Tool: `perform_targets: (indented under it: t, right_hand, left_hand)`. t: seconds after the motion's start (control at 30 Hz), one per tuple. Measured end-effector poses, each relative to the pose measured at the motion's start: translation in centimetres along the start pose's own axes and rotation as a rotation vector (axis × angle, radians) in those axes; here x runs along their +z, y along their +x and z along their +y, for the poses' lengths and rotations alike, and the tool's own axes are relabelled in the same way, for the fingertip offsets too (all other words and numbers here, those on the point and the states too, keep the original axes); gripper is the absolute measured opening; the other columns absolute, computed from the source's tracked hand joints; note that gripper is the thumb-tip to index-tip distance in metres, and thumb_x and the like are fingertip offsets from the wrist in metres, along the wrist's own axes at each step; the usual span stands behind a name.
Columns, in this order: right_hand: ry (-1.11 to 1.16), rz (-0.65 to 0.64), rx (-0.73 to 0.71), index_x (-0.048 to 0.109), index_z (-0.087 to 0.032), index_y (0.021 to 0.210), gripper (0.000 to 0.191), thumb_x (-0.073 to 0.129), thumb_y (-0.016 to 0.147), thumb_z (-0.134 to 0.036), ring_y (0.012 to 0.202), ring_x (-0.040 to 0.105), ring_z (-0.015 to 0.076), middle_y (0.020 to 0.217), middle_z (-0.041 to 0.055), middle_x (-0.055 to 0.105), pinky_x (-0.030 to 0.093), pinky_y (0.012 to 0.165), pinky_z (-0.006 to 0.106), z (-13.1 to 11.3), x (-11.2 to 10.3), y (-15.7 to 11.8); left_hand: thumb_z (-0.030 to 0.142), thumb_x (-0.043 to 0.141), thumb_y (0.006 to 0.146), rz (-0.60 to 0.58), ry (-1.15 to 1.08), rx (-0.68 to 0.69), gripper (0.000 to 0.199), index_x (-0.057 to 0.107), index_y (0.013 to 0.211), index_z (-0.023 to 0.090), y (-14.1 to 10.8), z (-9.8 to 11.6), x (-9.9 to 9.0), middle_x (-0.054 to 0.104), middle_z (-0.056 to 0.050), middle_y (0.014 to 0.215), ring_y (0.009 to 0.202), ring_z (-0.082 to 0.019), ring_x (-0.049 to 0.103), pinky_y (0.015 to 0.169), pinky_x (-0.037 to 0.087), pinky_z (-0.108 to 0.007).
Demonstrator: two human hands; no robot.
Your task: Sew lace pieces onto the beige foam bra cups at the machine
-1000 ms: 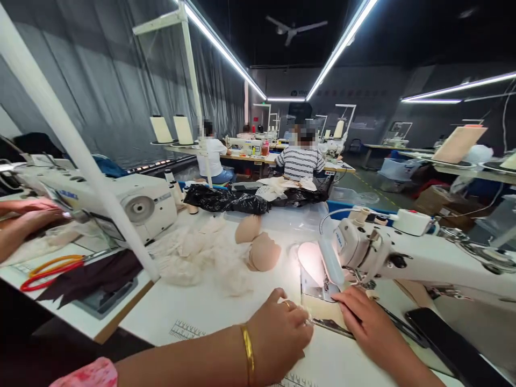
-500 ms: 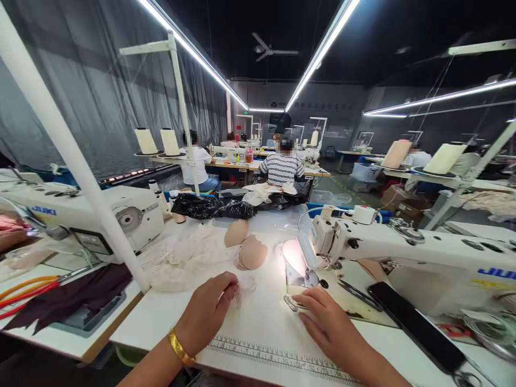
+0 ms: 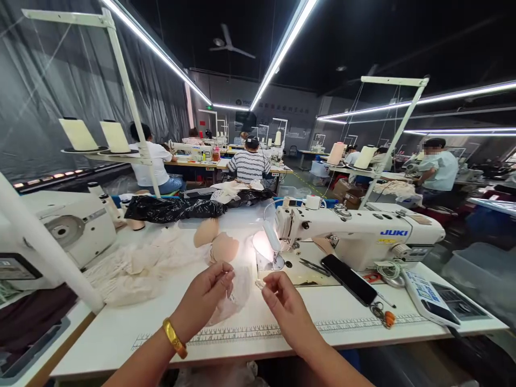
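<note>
My left hand (image 3: 210,290), with a gold bangle at the wrist, has its thumb and fingers pinched on a sheer white fabric piece (image 3: 241,290) that hangs over the table. In my right hand (image 3: 284,301), the thumb and forefinger grip a small shiny pale piece (image 3: 260,283), too small to name. Just behind the left fingers lie beige rounded fabric pieces (image 3: 224,248), some stacked. Beyond my right hand stands a white sewing machine (image 3: 355,236), its lamp shining on a pale piece (image 3: 264,247) by the needle area.
Crumpled cream fabric (image 3: 149,258) covers the table's left part. Thread snips (image 3: 314,266), a black phone (image 3: 349,279) and a control box (image 3: 429,298) lie to the right. A printed ruler (image 3: 234,334) runs along the front edge. Black plastic (image 3: 173,208) lies at the back.
The view has swung to the right. My right hand has lifted the small shiny piece off the table, and my hands are nearer each other. The sheer fabric now shows spread below my left fingers.
</note>
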State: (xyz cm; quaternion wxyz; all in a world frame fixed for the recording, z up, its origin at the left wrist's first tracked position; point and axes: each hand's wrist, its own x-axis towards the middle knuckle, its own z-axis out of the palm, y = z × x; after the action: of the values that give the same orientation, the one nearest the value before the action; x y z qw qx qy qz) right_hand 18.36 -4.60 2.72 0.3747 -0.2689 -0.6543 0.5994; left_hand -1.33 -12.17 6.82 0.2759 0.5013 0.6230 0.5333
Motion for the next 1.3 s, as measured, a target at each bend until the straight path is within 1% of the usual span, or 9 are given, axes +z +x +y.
perform_targets:
  t: [0.2,0.33,0.53,0.7,0.93,1.07,1.17,1.23,1.3]
  right_hand:
    - [0.004,-0.157,-0.030,0.064,-0.024,0.109,0.040,0.071,0.090,-0.057,0.097,0.058,0.0227,0.106,0.0047,0.066,0.045,0.086,0.034,-1.2,2.5,-1.7]
    - [0.265,-0.118,0.093,0.067,-0.024,0.098,0.046,0.076,0.081,-0.065,0.090,0.062,0.0230,0.093,0.0032,0.068,0.047,0.082,0.033,-1.6,2.8,-1.5]
    - [0.550,-0.185,0.185,0.069,-0.023,0.099,0.045,0.081,0.078,-0.062,0.088,0.065,0.0238,0.092,0.0047,0.070,0.049,0.081,0.035,-0.9,3.2,-2.5]
    - [0.463,-0.143,0.178,0.062,-0.025,0.116,0.056,0.068,0.086,-0.073,0.088,0.062,0.0203,0.095,0.0030,0.066,0.047,0.080,0.032,0.2,3.2,-3.2]
    - [0.190,0.054,0.078,0.054,-0.021,0.078,0.047,0.076,0.084,-0.062,0.069,0.043,0.0138,0.071,-0.0040,0.051,0.035,0.067,0.026,1.3,3.2,-1.5]
    - [0.384,0.040,0.204,0.051,-0.022,0.079,0.050,0.078,0.079,-0.064,0.054,0.042,0.0103,0.058,-0.0065,0.052,0.033,0.057,0.024,1.8,2.2,0.3]
    - [0.332,-0.004,0.273,0.050,-0.023,0.080,0.051,0.076,0.078,-0.067,0.042,0.038,0.0080,0.051,-0.0088,0.052,0.023,0.046,0.023,2.3,0.2,2.5]
    - [0.274,-0.056,0.288,0.051,-0.023,0.081,0.052,0.075,0.077,-0.069,0.040,0.043,0.0089,0.052,-0.0076,0.058,0.023,0.045,0.023,2.8,-1.4,4.3]
    - [0.270,-0.101,0.303,0.053,-0.022,0.080,0.054,0.078,0.073,-0.069,0.046,0.054,0.0113,0.059,-0.0042,0.065,0.031,0.049,0.023,3.5,-2.9,5.8]
  left_hand:
    - [0.060,0.060,0.091,-0.122,-0.139,0.038,0.041,0.065,0.084,0.020,-1.8,1.0,1.3,0.067,-0.001,0.070,0.067,-0.019,0.060,0.067,0.051,-0.030]
    - [0.062,0.074,0.083,0.093,-0.342,-0.040,0.048,0.070,0.110,0.022,-3.1,-0.4,0.7,0.074,-0.008,0.110,0.104,-0.026,0.066,0.092,0.053,-0.035]
    - [0.055,0.083,0.078,-0.274,-0.777,-0.367,0.051,0.073,0.111,0.017,-4.6,-1.5,1.2,0.076,-0.014,0.113,0.106,-0.032,0.069,0.087,0.056,-0.040]
    - [0.047,0.091,0.069,-0.042,-0.763,-0.333,0.046,0.073,0.099,0.017,-4.7,-1.0,2.2,0.078,-0.008,0.098,0.091,-0.027,0.071,0.080,0.057,-0.035]
    - [0.049,0.090,0.068,0.093,-0.757,-0.305,0.042,0.065,0.085,0.019,-4.4,-1.6,3.3,0.072,-0.001,0.080,0.076,-0.021,0.067,0.067,0.055,-0.030]
    - [0.062,0.076,0.081,-0.025,-0.468,-0.249,0.044,0.059,0.087,0.022,-2.9,-2.9,2.5,0.065,0.001,0.076,0.071,-0.019,0.063,0.064,0.054,-0.030]
    - [0.064,0.057,0.092,-0.004,0.186,-0.029,0.045,0.060,0.105,0.022,0.3,-4.1,0.3,0.069,-0.002,0.081,0.071,-0.023,0.066,0.064,0.055,-0.035]
    - [0.052,0.051,0.098,0.066,0.656,0.249,0.041,0.059,0.121,0.020,3.2,-5.0,-1.1,0.074,-0.011,0.104,0.087,-0.028,0.071,0.077,0.058,-0.043]
    - [0.035,0.055,0.092,0.028,0.780,0.382,0.038,0.060,0.127,0.021,6.4,-6.1,-2.2,0.067,-0.015,0.133,0.123,-0.034,0.062,0.103,0.049,-0.052]
